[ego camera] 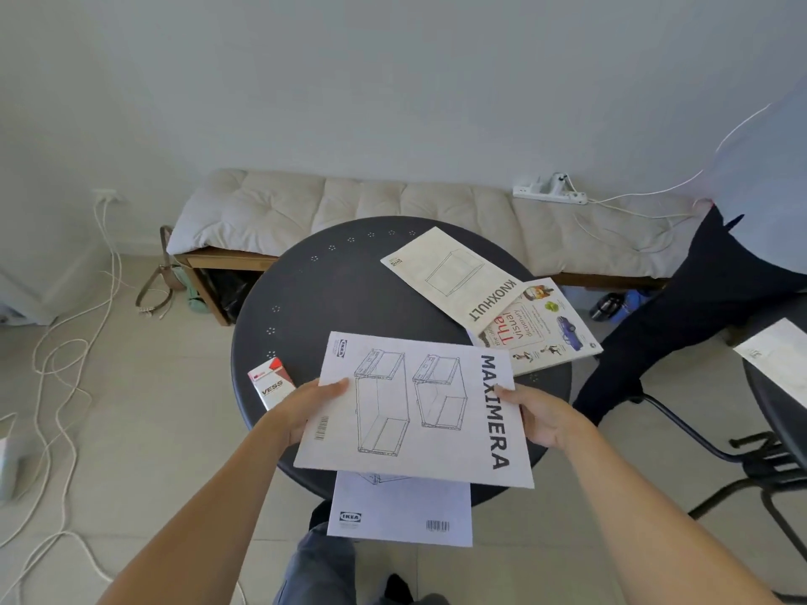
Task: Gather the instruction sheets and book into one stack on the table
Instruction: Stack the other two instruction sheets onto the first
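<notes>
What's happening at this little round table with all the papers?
A person holds the MAXIMERA instruction sheet by its two sides, left hand and right hand, above the dark round table. Another IKEA sheet lies beneath it, hanging over the near edge. Farther back, the KNOXHULT sheet overlaps a visual dictionary book. Nothing is stacked yet. A small VESS box sits at left.

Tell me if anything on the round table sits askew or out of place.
The bottom IKEA sheet hangs off the near edge of the table. The KNOXHULT sheet lies crooked, overlapping the book.
</notes>
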Motion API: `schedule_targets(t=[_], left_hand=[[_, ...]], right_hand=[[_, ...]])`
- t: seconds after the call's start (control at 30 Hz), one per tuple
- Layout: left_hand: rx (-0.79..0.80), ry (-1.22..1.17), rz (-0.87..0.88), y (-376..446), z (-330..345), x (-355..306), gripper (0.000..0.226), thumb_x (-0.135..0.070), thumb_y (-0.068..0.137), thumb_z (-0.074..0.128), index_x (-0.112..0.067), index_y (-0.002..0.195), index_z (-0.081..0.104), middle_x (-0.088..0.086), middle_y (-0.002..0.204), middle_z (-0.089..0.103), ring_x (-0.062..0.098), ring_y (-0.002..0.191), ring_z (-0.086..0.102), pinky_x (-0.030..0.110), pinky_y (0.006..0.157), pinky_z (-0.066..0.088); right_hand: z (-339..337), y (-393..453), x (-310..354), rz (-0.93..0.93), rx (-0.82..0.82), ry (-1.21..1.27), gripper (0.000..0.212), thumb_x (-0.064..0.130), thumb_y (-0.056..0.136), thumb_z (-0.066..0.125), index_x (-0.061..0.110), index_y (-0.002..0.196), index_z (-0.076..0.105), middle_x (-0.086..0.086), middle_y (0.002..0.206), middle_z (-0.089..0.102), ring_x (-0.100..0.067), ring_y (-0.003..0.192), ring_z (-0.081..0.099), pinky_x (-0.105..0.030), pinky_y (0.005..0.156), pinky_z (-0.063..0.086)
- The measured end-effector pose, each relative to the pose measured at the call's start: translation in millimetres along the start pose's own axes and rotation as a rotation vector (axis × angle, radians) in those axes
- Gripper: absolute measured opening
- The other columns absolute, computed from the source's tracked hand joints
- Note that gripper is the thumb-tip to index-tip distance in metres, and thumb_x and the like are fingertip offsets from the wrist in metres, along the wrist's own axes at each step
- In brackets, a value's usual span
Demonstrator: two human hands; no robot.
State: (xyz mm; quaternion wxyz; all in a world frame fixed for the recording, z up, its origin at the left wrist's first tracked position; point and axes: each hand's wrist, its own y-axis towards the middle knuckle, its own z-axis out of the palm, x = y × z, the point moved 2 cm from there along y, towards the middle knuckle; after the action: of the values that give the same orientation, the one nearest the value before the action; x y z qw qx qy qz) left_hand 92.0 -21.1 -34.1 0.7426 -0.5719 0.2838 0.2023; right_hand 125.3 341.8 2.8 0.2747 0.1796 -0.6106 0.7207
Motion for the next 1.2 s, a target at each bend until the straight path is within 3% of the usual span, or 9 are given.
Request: schedule_targets(t=[0.13,0.27,0.43,0.6,0.73,0.9,1.03,1.2], left_hand=[[-0.075,-0.185,0.037,-7,6,19,0.024,-0.029,0.088,0.063,-0.02,0.11,0.06,0.01,0.096,0.076,0.033,0.084,0.074,0.044,0.062,0.059],[-0.157,-0.383,0.078,-14,19,33,0.023,-0.021,0.091,0.061,-0.018,0.114,0.06,0.014,0.104,0.073,0.036,0.09,0.07,0.048,0.066,0.057],[-0.193,-0.549,0.143,-21,42,46,0.027,-0.011,0.094,0.055,-0.013,0.12,0.055,0.016,0.118,0.064,0.038,0.102,0.061,0.052,0.079,0.051],[-0.157,-0.589,0.16,-25,65,59,0.031,-0.001,0.093,0.052,-0.011,0.122,0.054,0.014,0.123,0.062,0.038,0.111,0.058,0.054,0.089,0.047],[-0.143,-0.539,0.16,-25,63,64,0.038,0.005,0.089,0.054,-0.006,0.125,0.054,0.016,0.128,0.061,0.04,0.116,0.056,0.055,0.096,0.045],[-0.214,-0.491,0.159,-24,37,50,0.02,0.0,0.088,0.057,-0.003,0.108,0.063,0.018,0.117,0.066,0.03,0.096,0.066,0.038,0.078,0.054],[-0.186,-0.174,0.106,-24,20,37,0.03,-0.008,0.09,0.058,-0.003,0.12,0.062,0.019,0.112,0.07,0.034,0.099,0.067,0.039,0.077,0.056],[-0.163,0.242,0.025,-21,21,35,0.015,-0.017,0.087,0.065,-0.014,0.101,0.07,0.006,0.098,0.076,0.025,0.086,0.074,0.039,0.075,0.06]], right_hand=[[-1,-1,-11,-0.043,0.008,0.199,0.028,0.026,0.091,0.06,0.012,0.115,0.065,-0.017,0.115,0.07,-0.034,0.105,0.067,-0.049,0.084,0.054],[5,-2,-21,-0.13,-0.041,0.41,0.031,0.019,0.084,0.067,0.012,0.114,0.064,-0.012,0.106,0.075,-0.024,0.09,0.073,-0.034,0.064,0.061],[26,2,-30,-0.151,-0.112,0.537,0.022,0.003,0.085,0.065,0.01,0.106,0.062,-0.008,0.088,0.078,-0.019,0.078,0.075,-0.029,0.061,0.061],[52,12,-41,-0.134,-0.163,0.426,0.022,-0.005,0.087,0.06,0.012,0.101,0.062,-0.005,0.095,0.07,-0.019,0.087,0.065,-0.031,0.067,0.057],[56,15,-42,-0.119,-0.179,0.362,0.028,-0.004,0.091,0.056,0.009,0.116,0.059,-0.008,0.103,0.069,-0.025,0.094,0.064,-0.033,0.07,0.053],[48,15,-29,-0.118,-0.15,0.261,0.031,-0.004,0.092,0.054,0.011,0.119,0.058,-0.009,0.106,0.069,-0.026,0.099,0.064,-0.035,0.072,0.055],[41,17,-22,-0.088,-0.122,0.139,0.032,-0.004,0.092,0.054,0.007,0.121,0.057,-0.013,0.114,0.067,-0.029,0.108,0.062,-0.039,0.086,0.054],[41,23,-19,-0.024,-0.112,-0.071,0.032,-0.004,0.092,0.054,0.004,0.123,0.056,-0.018,0.124,0.064,-0.034,0.114,0.06,-0.05,0.101,0.046]])
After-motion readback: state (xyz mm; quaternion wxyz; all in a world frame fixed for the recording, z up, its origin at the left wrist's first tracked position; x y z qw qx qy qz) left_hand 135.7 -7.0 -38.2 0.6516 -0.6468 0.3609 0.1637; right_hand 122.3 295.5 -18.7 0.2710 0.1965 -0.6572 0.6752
